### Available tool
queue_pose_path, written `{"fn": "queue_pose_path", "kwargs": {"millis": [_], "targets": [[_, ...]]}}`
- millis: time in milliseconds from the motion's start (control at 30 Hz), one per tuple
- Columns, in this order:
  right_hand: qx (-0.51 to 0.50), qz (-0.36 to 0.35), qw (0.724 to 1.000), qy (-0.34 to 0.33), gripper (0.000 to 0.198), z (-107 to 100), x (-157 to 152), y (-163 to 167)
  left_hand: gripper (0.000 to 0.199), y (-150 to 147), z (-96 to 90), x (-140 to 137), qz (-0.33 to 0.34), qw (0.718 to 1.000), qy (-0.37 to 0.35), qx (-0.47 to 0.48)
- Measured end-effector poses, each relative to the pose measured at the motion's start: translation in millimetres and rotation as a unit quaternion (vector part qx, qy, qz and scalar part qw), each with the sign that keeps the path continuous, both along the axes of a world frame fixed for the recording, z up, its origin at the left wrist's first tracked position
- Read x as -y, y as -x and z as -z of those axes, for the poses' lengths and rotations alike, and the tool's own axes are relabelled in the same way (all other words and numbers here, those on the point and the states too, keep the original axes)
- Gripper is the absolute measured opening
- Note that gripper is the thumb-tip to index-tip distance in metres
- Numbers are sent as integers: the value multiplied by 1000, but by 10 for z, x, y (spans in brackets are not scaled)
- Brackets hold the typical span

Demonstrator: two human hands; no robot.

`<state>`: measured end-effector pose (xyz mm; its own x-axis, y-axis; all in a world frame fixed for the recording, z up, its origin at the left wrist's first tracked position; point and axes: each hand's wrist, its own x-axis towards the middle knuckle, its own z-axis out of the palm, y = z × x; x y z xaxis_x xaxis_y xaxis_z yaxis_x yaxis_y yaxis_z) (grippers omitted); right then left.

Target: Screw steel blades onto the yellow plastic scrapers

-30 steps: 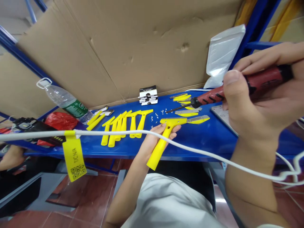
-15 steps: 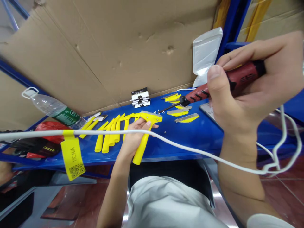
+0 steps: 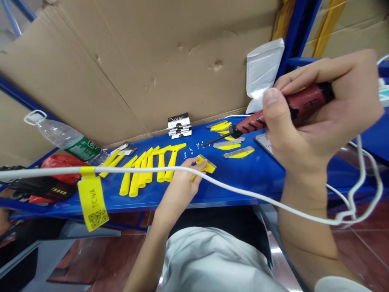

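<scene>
My right hand (image 3: 325, 117) is wrapped round a red and black screwdriver (image 3: 253, 122), whose thin shaft points left and down at several tiny screws (image 3: 198, 146) on the blue table. My left hand (image 3: 182, 180) is closed on a yellow scraper (image 3: 209, 166) with a metal blade edge, low over the table. Its handle is mostly hidden by the fingers and a white cable. Left of that hand lie several yellow scraper handles (image 3: 148, 164) in a row. Under and beyond the screwdriver tip rest several yellow pieces with metal blades (image 3: 240, 153).
A white cable (image 3: 243, 192) with a yellow tag (image 3: 93, 202) crosses in front of me. Small black-and-white boxes (image 3: 180, 125) stand against the cardboard (image 3: 170, 61). A plastic bottle (image 3: 71, 138) leans at left, above a red bag (image 3: 59, 166). A phone (image 3: 265, 144) lies near my right hand.
My left hand has turned and shifted right with the scraper, so its handle no longer shows below the hand. The right hand with the screwdriver has hardly moved.
</scene>
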<state>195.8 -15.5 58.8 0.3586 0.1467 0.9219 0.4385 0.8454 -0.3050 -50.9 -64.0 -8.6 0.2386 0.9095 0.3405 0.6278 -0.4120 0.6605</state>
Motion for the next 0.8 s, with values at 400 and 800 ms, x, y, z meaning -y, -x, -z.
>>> {"fn": "queue_pose_path", "kwargs": {"millis": [400,800], "targets": [[14,9,998,53,16,10,82,12,38,-4,22,83,-14,1000,-24,2],[6,5,1000,22,20,8,13,16,20,9,-97,142,-70,992,-35,95]]}}
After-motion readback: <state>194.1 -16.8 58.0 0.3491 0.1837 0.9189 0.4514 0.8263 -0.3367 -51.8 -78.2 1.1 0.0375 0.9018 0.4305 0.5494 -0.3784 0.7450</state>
